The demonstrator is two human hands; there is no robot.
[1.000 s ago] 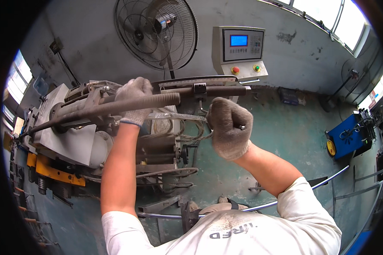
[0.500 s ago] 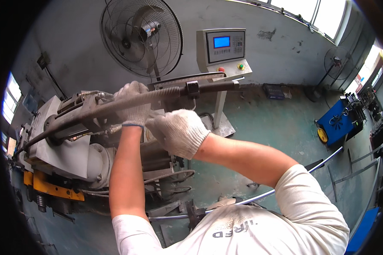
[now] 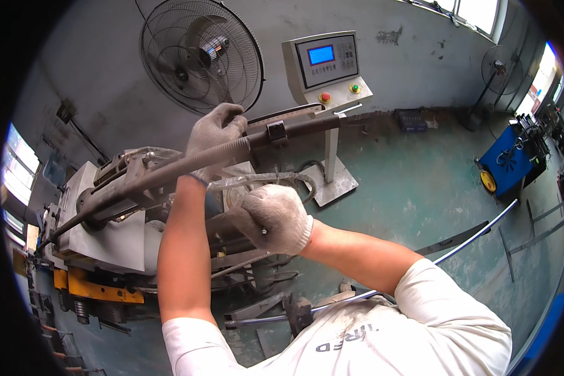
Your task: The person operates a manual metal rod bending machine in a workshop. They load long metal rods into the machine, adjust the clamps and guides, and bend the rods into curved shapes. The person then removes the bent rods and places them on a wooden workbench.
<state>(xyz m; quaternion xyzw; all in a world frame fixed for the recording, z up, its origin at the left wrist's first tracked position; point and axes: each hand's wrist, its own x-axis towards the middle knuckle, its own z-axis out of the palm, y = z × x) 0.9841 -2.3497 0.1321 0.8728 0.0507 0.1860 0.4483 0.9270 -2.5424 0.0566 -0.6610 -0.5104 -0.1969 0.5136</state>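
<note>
Head view, clock read from the picture's centre: a threaded bar [image 3: 213, 155] slants from 9 to 1 o'clock, partly blocking sight of the gloved left hand [image 3: 219, 128] near 10; its fingers curl, but whether they grip anything I cannot tell. The gloved right hand [image 3: 272, 219], just toward 6, is clenched around a small metal piece [image 3: 264, 231], only its tip showing. A fan [image 3: 200, 56] stands at 11, a control box [image 3: 323, 57] at 1, a blue cart [image 3: 506, 161] at 3, a shiny tube [image 3: 470, 238] at 4.

scuffed grey wall [image 3: 420, 69]; green floor [image 3: 407, 182]; bright window [image 3: 476, 10]
</note>
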